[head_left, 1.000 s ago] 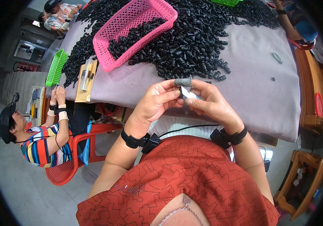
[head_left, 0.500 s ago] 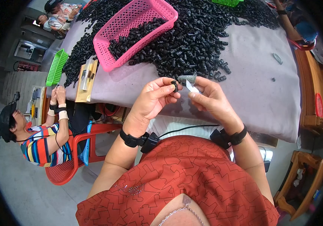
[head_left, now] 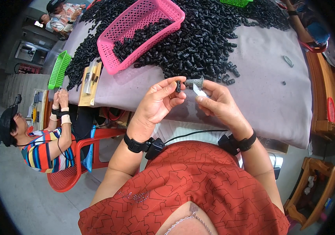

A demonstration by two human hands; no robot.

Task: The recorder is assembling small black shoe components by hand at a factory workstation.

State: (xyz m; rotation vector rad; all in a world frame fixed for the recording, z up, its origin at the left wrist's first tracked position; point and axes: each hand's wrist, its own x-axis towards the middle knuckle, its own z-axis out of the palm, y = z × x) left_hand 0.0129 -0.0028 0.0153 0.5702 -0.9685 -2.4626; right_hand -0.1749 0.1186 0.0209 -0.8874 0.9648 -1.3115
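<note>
- Okay, left hand (head_left: 157, 101): grip pinched, thumb against fingers, on one small black cylindrical plastic-looking piece (head_left: 178, 86), held roughly upright above the table's front edge.
- Right hand (head_left: 223, 102): grip closed on a short pale pointed blade (head_left: 199, 91), tip out past the thumb; handle, if any, hidden in the fingers.
- Rough grey textured finger sleeve (head_left: 194, 83) over the right index fingertip, just beside the piece.
- Change: a second ago the hands were together, blade right at the piece; now they're slightly apart and the piece has been turned more upright. Means no cutting contact visible at this instant.
- Beyond the hands: big heap of loose black cylindrical pieces (head_left: 202, 58) on the grey cloth-covered table (head_left: 263, 74); pink perforated plastic basket (head_left: 110, 62) tilted there, more pieces inside.
- Writing: tan card with clear plastic tube (head_left: 86, 96) at left has small dark marks, too small to read. No legible label on piece, blade or basket.
</note>
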